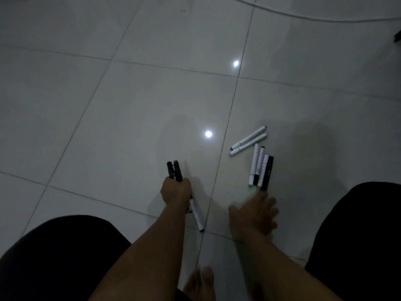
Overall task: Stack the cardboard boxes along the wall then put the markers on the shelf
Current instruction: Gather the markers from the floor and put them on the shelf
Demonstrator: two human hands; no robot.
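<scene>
White tiled floor (152, 105) fills the view, dim light, two lamp glares on it. Dark-clad knees at bottom left and right, a bare foot (200, 281) at bottom centre. No cardboard boxes, wall or shelf in view, so I can't check the stacking part; I judge we're in the marker-gathering step.

My left hand (176, 192) is curled round a bundle of markers (174, 170): dark capped ends stick out away from me, and one white barrel pokes out below the fist toward me, its tip close to the floor. Bundle's long axis runs roughly away-to-near, tilted slightly right at the near end.

My right hand (252, 216) is motion-blurred, fingers spread and straight, holding nothing, fingertips just at the near end of the group of four markers (260, 168). Those four lie flat on the floor side by side, touching, long axes running near-to-far with a slight lean right; the rightmost is black, the rest mostly white.

Just beyond them, a pair of white markers (248, 141) lies flat, side by side, long axes diagonal, bluish caps at the near-left end.

Next move, my guess: close the right hand on the four, aligned with their length, then the pair, then pass to the left bundle. Risk: round barrels rolling apart.
</scene>
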